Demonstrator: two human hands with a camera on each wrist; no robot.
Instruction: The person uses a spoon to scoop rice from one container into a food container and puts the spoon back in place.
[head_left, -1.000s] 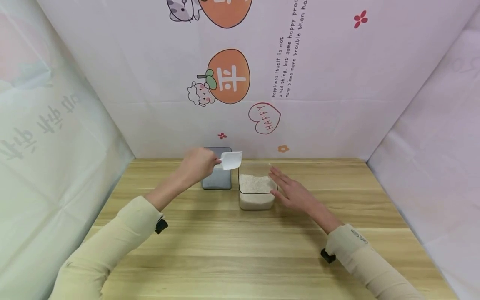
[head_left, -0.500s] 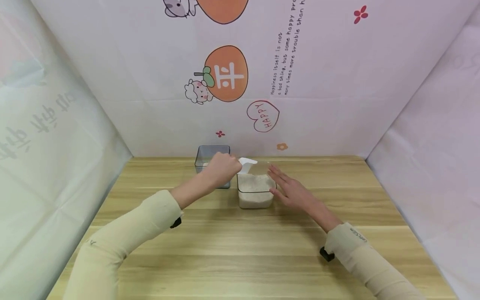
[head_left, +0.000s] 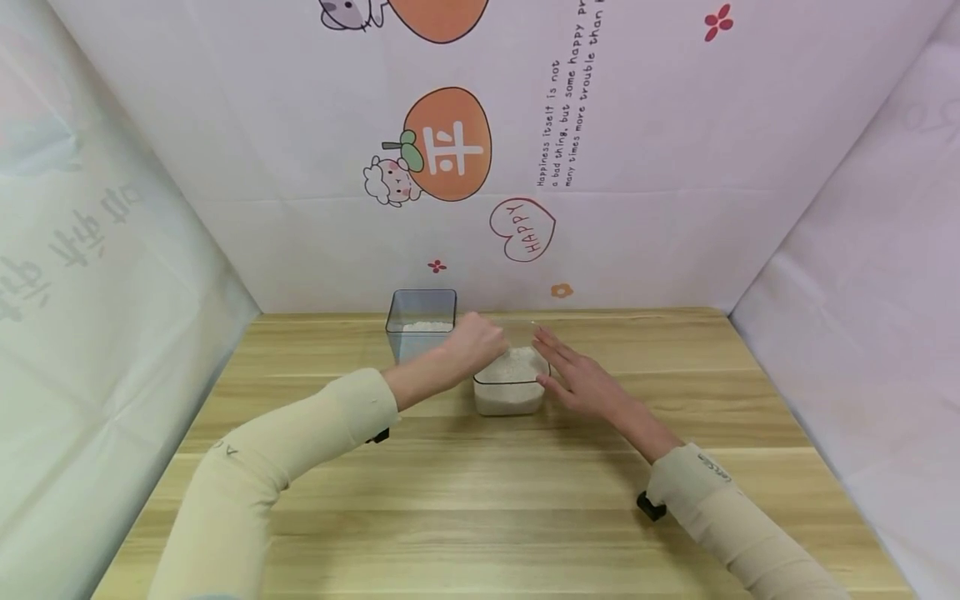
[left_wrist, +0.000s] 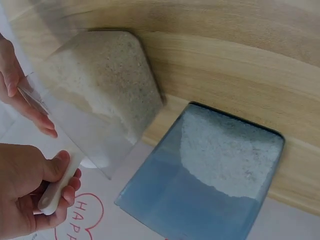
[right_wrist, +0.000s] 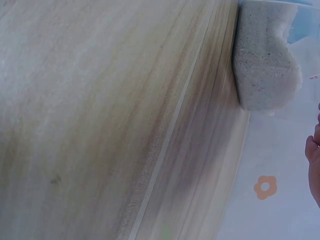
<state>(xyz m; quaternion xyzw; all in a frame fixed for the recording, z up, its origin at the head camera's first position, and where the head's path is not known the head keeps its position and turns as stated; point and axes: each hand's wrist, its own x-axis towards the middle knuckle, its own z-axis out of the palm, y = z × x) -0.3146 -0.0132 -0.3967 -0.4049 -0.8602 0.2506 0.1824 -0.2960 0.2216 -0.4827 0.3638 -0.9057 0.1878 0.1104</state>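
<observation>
In the head view my left hand (head_left: 474,343) reaches over the clear container (head_left: 508,408). It grips the white handle of a scoop (left_wrist: 61,184), fingers and thumb wrapped round it. The scoop's head is mostly hidden, seen faintly through the clear wall in the left wrist view. Whitish grains that look like rice (head_left: 521,363) fill the container's lower part. Fingers extended, my right hand (head_left: 588,385) rests against the container's right side at the rim. Left of it stands a bluish see-through container (left_wrist: 165,185), with white grains (left_wrist: 227,155) inside.
Both containers stand on a wooden table (head_left: 480,508) near its back edge. Behind them rises a white printed backdrop (head_left: 637,167), and white sheets (head_left: 112,333) hang at both sides. The bluish container is close to my left forearm.
My left hand has moved right with the scoop, from over the bluish container to the clear one, lowering the scoop's head out of head view. My right hand has kept its place.
</observation>
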